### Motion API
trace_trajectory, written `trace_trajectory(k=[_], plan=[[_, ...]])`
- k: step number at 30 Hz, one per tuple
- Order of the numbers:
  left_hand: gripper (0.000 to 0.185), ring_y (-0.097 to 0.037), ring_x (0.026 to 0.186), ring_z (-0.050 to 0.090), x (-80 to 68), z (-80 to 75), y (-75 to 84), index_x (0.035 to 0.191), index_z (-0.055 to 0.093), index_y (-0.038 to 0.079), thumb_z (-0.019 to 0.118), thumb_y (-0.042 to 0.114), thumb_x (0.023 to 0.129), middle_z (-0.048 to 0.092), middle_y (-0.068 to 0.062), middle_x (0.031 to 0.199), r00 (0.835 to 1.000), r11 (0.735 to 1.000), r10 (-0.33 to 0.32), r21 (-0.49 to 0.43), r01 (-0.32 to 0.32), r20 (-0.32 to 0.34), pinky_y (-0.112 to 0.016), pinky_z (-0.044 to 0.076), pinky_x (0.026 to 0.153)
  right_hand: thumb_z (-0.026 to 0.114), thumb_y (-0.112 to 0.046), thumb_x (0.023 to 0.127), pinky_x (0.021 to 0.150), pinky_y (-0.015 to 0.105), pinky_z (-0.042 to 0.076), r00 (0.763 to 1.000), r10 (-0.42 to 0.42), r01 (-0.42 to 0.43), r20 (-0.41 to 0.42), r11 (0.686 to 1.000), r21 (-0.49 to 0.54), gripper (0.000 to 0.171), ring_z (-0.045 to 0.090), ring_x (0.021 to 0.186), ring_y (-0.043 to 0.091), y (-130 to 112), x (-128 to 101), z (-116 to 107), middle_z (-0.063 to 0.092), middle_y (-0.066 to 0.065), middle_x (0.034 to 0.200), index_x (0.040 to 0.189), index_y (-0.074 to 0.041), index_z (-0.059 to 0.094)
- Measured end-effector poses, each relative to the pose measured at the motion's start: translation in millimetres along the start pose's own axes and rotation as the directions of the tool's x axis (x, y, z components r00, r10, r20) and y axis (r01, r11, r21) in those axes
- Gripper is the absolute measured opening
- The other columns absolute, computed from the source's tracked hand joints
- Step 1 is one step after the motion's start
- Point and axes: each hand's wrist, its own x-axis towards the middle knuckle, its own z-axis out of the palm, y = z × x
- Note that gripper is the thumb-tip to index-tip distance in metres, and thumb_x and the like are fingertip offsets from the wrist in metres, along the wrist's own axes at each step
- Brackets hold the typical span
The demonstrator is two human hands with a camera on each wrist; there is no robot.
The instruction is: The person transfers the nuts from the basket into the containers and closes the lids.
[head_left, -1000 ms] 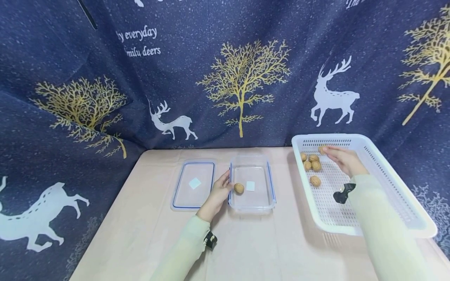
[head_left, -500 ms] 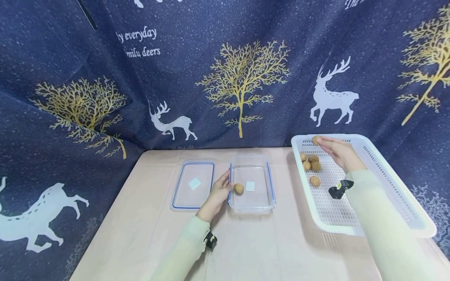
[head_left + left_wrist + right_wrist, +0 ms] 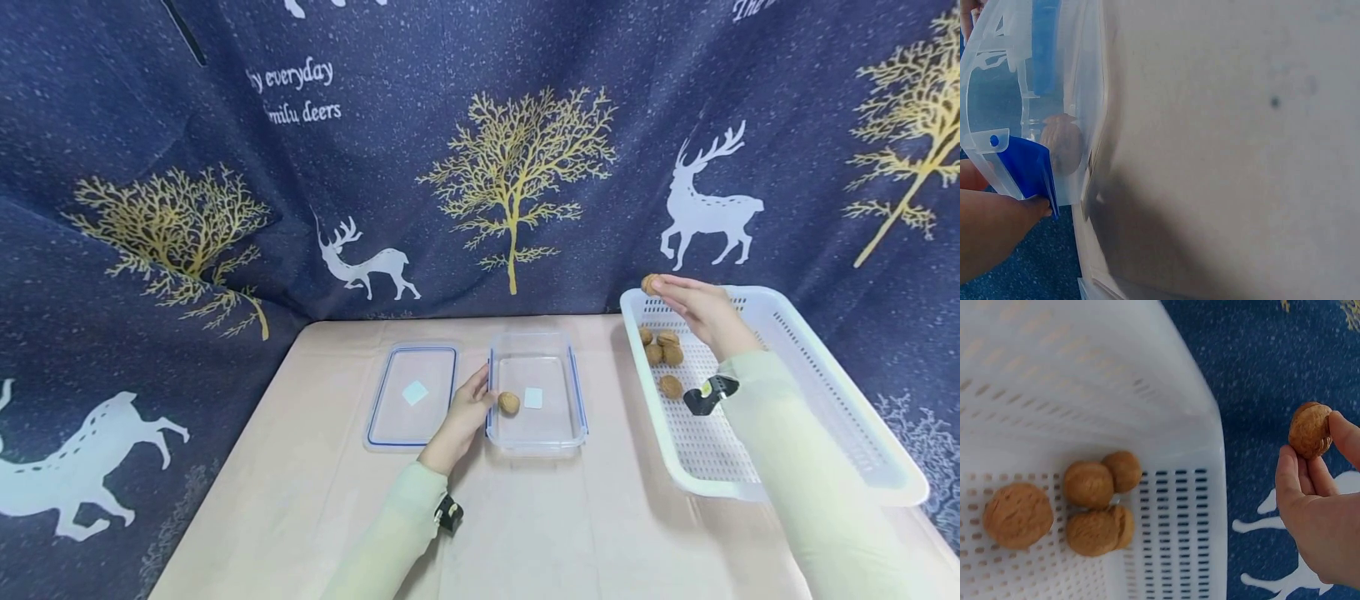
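Walnut (image 3: 650, 284) pinched at the fingertips of the right hand (image 3: 701, 312), held in the air above the far left corner of the white perforated basket (image 3: 825, 375); in the right wrist view the nut (image 3: 1310, 430) sits between thumb and fingers (image 3: 1291, 478), clear of the basket rim. Four more walnuts (image 3: 663, 354) lie on the basket floor below, three bunched together and one a little nearer the person. Left of the basket, a clear plastic box with blue clips (image 3: 537, 398) stands on the worktop (image 3: 525, 517) with one walnut (image 3: 509, 403) inside. The left hand (image 3: 467, 410) rests against the box's left side, its grip on the blue clip (image 3: 1029, 172) by the fingertips. Just left of it lies the box's lid (image 3: 412, 395), flat. A dark blue deer-print cloth (image 3: 480, 150) hangs behind.
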Motion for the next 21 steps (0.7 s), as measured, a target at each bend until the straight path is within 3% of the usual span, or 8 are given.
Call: trace_trajectory(k=[3, 9, 12, 15, 18, 20, 21], plan=[[0.057, -0.035, 0.143, 0.021, -0.2, 0.2, 0.3, 0.151, 0.022, -0.001, 0.044, -0.002, 0.097, 0.021, -0.021, 0.156, 1.0, 1.0, -0.001, -0.005, 0.001, 0.002, -0.043, 0.021, 0.117, 0.073, -0.012, 0.085, 0.115, 0.025, 0.028, 1.0, -0.006, 0.005, -0.001, 0.998, -0.061, 0.023, 0.065, 0.089, -0.001, 0.1, 0.7, 5.8, 0.07, -0.014, 0.088, 0.107, -0.017, 0.068], [0.058, -0.036, 0.143, 0.022, -0.7, 0.2, 0.5, 0.15, 0.023, 0.0, 0.044, -0.001, 0.097, 0.022, -0.022, 0.156, 1.0, 1.0, -0.003, -0.005, 0.003, -0.001, -0.044, 0.022, 0.117, 0.075, -0.019, 0.084, 0.119, 0.03, 0.02, 1.0, -0.007, 0.009, 0.013, 0.99, -0.144, 0.065, 0.054, 0.119, 0.008, 0.3, 3.5, 17.1, 0.068, -0.018, 0.091, 0.141, -0.006, 0.045], [0.058, -0.036, 0.143, 0.022, -0.4, 0.0, 0.7, 0.15, 0.023, 0.0, 0.045, -0.001, 0.097, 0.022, -0.022, 0.156, 1.0, 1.0, -0.001, -0.009, 0.001, 0.0, -0.044, 0.022, 0.117, 0.073, -0.022, 0.086, 0.119, 0.03, 0.018, 1.0, 0.008, -0.006, 0.007, 0.981, -0.195, 0.072, 0.047, 0.13, 0.014, -0.7, 4.2, 26.1, 0.066, -0.01, 0.115, 0.146, -0.003, 0.037], [0.058, -0.036, 0.143, 0.022, -0.4, 0.1, 0.9, 0.15, 0.023, -0.001, 0.045, -0.001, 0.097, 0.022, -0.023, 0.155, 1.0, 1.0, 0.005, -0.008, -0.005, 0.001, -0.044, 0.022, 0.117, 0.07, -0.024, 0.089, 0.12, 0.031, 0.018, 1.0, 0.025, -0.024, 0.0, 0.971, -0.239, 0.071, 0.042, 0.135, 0.018, -1.8, 4.2, 36.6, 0.049, 0.003, 0.143, 0.147, -0.004, 0.036], [0.058, -0.036, 0.143, 0.022, -0.9, 0.8, 1.2, 0.15, 0.023, -0.001, 0.045, -0.001, 0.096, 0.022, -0.022, 0.155, 1.0, 1.0, 0.001, -0.008, -0.001, -0.002, -0.043, 0.022, 0.117, 0.069, -0.023, 0.09, 0.12, 0.031, 0.017, 0.999, 0.042, -0.039, 0.01, 0.971, -0.236, 0.069, 0.035, 0.139, 0.022, -1.7, 3.2, 45.5, 0.033, 0.01, 0.154, 0.147, -0.004, 0.036], [0.058, -0.036, 0.143, 0.022, -0.5, 1.0, 0.9, 0.15, 0.023, -0.001, 0.045, -0.001, 0.096, 0.022, -0.022, 0.155, 1.0, 1.0, -0.001, -0.008, 0.001, -0.001, -0.043, 0.022, 0.117, 0.07, -0.024, 0.089, 0.108, 0.022, 0.038, 0.999, 0.043, -0.041, 0.003, 0.968, -0.248, 0.068, 0.036, 0.138, 0.022, -0.4, 3.8, 50.2, 0.036, 0.01, 0.152, 0.146, -0.005, 0.038], [0.058, -0.036, 0.143, 0.022, -0.3, 1.0, 0.6, 0.15, 0.023, -0.001, 0.045, -0.001, 0.096, 0.022, -0.023, 0.155, 1.0, 1.0, -0.001, -0.009, 0.001, -0.001, -0.043, 0.022, 0.117, 0.069, -0.024, 0.09, 0.107, 0.02, 0.039, 0.999, 0.045, -0.041, 0.013, 0.969, -0.244, 0.067, 0.035, 0.139, 0.023, 0.3, 3.9, 52.7, 0.035, 0.01, 0.153, 0.146, -0.004, 0.038]])
